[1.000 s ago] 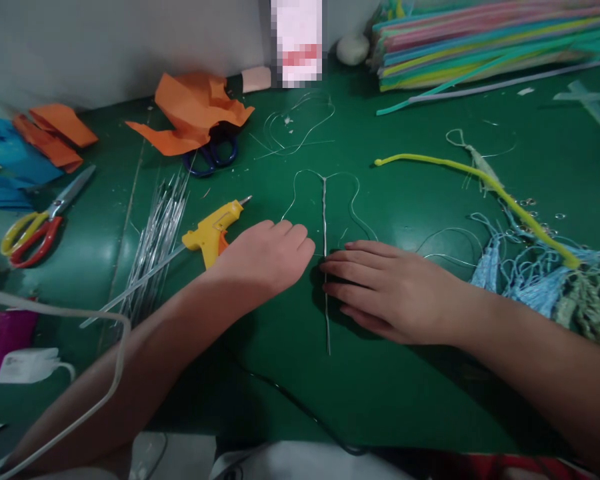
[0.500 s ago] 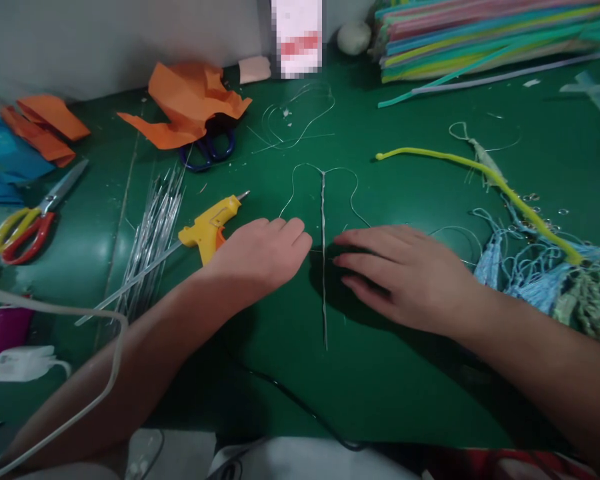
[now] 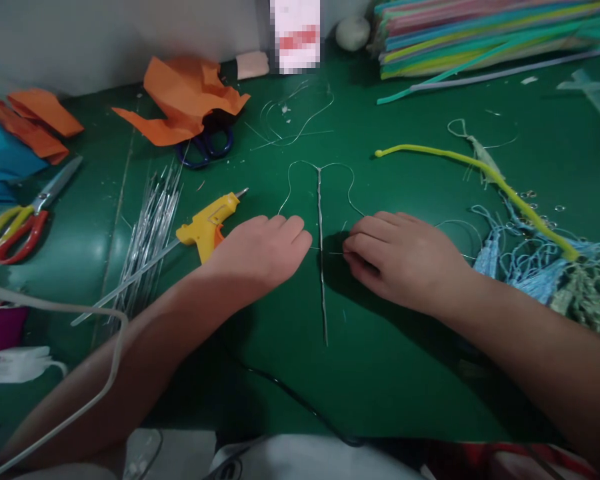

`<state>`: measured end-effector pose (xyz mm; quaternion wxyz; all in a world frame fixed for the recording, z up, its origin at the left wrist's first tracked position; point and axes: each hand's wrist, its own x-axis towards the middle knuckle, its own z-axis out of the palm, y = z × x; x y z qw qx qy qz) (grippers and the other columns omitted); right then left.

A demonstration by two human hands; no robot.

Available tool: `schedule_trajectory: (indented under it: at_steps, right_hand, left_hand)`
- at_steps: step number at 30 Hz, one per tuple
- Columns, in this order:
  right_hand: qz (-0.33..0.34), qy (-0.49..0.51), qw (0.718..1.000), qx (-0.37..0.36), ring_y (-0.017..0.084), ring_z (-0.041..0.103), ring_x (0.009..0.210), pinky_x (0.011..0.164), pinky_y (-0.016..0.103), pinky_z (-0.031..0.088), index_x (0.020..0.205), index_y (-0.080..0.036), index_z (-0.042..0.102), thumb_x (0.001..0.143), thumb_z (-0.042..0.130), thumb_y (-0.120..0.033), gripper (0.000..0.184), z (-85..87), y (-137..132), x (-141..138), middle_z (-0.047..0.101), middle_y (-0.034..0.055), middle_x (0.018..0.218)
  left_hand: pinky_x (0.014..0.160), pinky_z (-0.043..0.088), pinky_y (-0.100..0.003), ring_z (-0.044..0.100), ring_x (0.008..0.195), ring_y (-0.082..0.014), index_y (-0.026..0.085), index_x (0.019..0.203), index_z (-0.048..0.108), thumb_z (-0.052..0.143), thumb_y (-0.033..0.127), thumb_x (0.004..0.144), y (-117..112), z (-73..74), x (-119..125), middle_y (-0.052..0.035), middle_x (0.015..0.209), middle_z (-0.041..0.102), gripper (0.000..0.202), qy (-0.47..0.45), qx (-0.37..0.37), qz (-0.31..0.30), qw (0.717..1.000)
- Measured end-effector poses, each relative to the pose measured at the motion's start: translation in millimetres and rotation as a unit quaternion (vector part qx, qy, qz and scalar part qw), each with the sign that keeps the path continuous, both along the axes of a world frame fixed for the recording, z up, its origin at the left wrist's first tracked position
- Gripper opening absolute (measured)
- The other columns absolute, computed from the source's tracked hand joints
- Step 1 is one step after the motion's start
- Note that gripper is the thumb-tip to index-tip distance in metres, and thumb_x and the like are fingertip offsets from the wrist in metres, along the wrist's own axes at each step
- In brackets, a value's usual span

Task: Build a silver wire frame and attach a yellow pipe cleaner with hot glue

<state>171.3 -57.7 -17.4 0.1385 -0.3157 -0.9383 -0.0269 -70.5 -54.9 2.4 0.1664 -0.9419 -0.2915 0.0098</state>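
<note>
Right hand (image 3: 405, 260) pinching wire frame (image 3: 321, 220)

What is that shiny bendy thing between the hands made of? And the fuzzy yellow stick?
The bendy frame looks like thin bare metal wire: silvery, glinting, holding curved loops. The yellow stick seems a pipe cleaner, fuzzy and matte, probably fibre over wire.

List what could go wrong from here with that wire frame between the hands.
1. The right hand appears to pinch a thin cross wire beside the wire frame; pulling sideways may bend the loops or shift the straight stem.
2. The left hand lies next to the yellow glue gun; if it is hot, a backward slip might mean a burn.
3. Loose wire strands lie near the left forearm and could prick or scatter.
</note>
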Motion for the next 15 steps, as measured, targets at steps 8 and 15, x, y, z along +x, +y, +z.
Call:
schedule_trajectory:
  at_steps: [8, 15]
  right_hand:
    - [-0.018, 0.039, 0.999, -0.026, 0.019, 0.055, 0.078, 0.065, 0.033, 0.037, 0.085, -0.016, 0.067, 0.096, 0.049, -0.021, 0.021, -3.9, 2.7, -3.0, 0.068, 0.0085, 0.088]
    - [-0.017, 0.044, 0.999, -0.022, 0.019, 0.053, 0.078, 0.065, 0.033, 0.037, 0.087, -0.016, 0.068, 0.097, 0.049, -0.021, 0.023, -7.5, 2.6, -7.3, 0.068, 0.009, 0.09]
  left_hand:
    - [0.05, 0.034, -0.033, 0.052, 0.058, -0.0187, 0.019, 0.073, 0.053, 0.048, 0.002, 0.082, 0.3, 0.8, -0.2, -0.0028, 0.07, 0.053, 0.02, -0.004, -0.012, 0.012, 1.0]
    - [0.049, 0.033, -0.032, 0.052, 0.058, -0.0194, 0.018, 0.072, 0.053, 0.048, 0.001, 0.081, 0.7, 0.8, 1.2, -0.0032, 0.069, 0.053, 0.02, -0.011, -0.008, 0.007, 1.0]
